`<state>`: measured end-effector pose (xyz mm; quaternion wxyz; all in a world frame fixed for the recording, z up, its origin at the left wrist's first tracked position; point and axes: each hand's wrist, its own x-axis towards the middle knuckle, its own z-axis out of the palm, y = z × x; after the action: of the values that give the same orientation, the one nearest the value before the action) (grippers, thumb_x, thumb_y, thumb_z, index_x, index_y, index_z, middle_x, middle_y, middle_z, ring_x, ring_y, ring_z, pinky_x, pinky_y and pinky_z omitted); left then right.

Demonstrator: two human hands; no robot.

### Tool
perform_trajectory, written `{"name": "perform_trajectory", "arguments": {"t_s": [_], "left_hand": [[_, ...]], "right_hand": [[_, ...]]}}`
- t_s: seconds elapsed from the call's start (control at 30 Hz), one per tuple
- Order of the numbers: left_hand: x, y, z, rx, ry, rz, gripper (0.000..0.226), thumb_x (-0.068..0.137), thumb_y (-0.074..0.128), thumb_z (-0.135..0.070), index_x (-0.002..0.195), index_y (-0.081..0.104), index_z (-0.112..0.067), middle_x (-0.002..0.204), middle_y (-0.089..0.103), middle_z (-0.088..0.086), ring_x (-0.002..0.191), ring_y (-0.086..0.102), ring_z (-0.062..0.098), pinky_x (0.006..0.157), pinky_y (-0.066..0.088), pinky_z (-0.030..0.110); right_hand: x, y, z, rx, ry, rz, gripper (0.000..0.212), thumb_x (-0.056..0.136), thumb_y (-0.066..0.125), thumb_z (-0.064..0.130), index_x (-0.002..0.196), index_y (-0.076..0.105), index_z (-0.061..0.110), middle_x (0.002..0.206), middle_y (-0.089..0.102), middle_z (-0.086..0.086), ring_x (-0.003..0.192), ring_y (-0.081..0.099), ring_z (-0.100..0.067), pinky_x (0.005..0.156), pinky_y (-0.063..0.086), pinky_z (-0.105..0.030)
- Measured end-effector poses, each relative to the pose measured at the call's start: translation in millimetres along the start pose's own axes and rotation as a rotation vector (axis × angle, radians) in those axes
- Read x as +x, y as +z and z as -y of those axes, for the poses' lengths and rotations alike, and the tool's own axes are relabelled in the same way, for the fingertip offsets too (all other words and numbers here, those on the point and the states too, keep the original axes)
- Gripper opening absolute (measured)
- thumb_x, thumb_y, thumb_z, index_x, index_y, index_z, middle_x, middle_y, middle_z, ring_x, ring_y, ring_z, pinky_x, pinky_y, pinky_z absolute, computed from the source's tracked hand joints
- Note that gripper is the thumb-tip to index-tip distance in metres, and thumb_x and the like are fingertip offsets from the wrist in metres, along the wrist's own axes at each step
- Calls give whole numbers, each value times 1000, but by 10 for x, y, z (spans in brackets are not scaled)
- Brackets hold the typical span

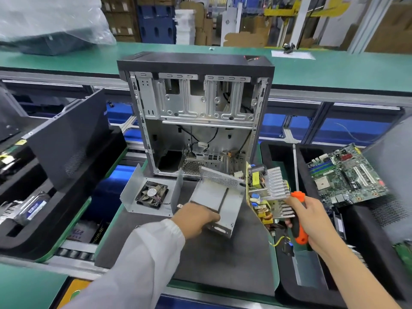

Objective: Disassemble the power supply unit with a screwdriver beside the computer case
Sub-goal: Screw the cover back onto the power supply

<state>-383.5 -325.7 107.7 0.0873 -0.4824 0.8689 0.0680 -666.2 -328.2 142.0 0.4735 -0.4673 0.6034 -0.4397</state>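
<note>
I judge it nearly done: before the open grey computer case, my left hand grips the emptied metal supply shell; my right hand clasps the orange-handled screwdriver and the freed heatsinked circuit board. The fan cover lies detached left.

Counter: green surface, with a dark grey mat laid over its near section. Computer case stands upright at the mat's far edge, side open. Metal cover with fan lies on the mat, front-left of the case. Black foam trays flank the mat.
</note>
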Motion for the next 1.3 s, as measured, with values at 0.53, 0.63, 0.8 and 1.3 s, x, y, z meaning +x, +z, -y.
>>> {"name": "perform_trajectory", "arguments": {"t_s": [0.53,0.63,0.8,1.3], "left_hand": [[244,-144,633,282,309,70,19,90,52,-4,94,65,-18,93,62,1,98,51,23,102,28,30],[264,-125,708,314,341,67,20,90,49,-2,93,66,-13,94,64,2,98,51,23,98,28,29],[341,-124,823,417,332,46,23,91,49,-2,99,66,-15,104,65,2,108,49,23,100,30,31],[415,-20,886,241,132,-193,31,89,49,5,113,56,-13,128,52,2,131,37,20,119,11,30]], "right_hand": [[-72,-138,406,-68,-152,-28,27,88,64,15,60,66,16,47,51,-4,35,50,-21,34,38,-22],[-80,-73,445,-146,-179,8,22,85,68,25,65,65,16,49,50,-8,36,53,-25,44,40,-28],[-61,23,486,-243,-163,19,26,82,70,35,71,64,12,52,53,-12,39,56,-28,48,43,-36],[-240,347,300,-660,-153,108,38,84,65,18,53,45,13,40,39,7,34,54,-12,39,38,-19]]}}
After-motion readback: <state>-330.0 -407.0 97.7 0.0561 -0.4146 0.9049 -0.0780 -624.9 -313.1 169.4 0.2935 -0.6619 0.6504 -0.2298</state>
